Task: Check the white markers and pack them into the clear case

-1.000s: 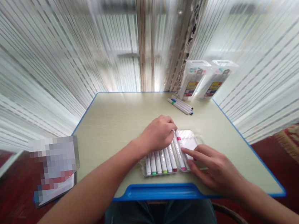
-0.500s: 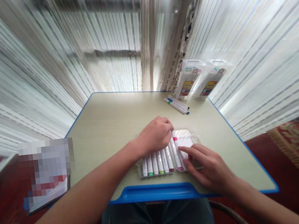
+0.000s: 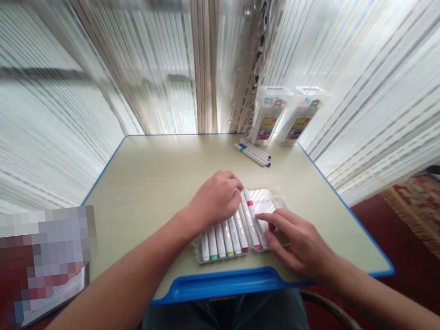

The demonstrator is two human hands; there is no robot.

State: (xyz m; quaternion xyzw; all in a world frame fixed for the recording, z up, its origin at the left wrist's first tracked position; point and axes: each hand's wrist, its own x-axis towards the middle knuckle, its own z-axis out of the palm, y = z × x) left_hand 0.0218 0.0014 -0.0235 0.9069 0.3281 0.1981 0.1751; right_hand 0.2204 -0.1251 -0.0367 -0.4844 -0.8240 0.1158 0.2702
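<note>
A clear plastic tray (image 3: 275,201) lies near the front of the desk with several white markers (image 3: 228,238) side by side in it, their coloured ends toward me. My left hand (image 3: 216,200) rests curled over the markers' far ends, fingertips pressing on them. My right hand (image 3: 298,241) lies on the tray's right part, fingers stretched out, the forefinger touching the rightmost marker with the pink end (image 3: 253,219).
The beige desk (image 3: 158,182) has a blue rim and a blue groove along its front edge. A few loose markers (image 3: 252,153) lie at the back right, beside two clear marker boxes (image 3: 277,113). Striped curtains hang behind. A patterned rug (image 3: 433,225) is at the right.
The view has shifted, so everything sits further left in the frame. Both hands stay on the markers in the tray, with hardly any change in their pose.
</note>
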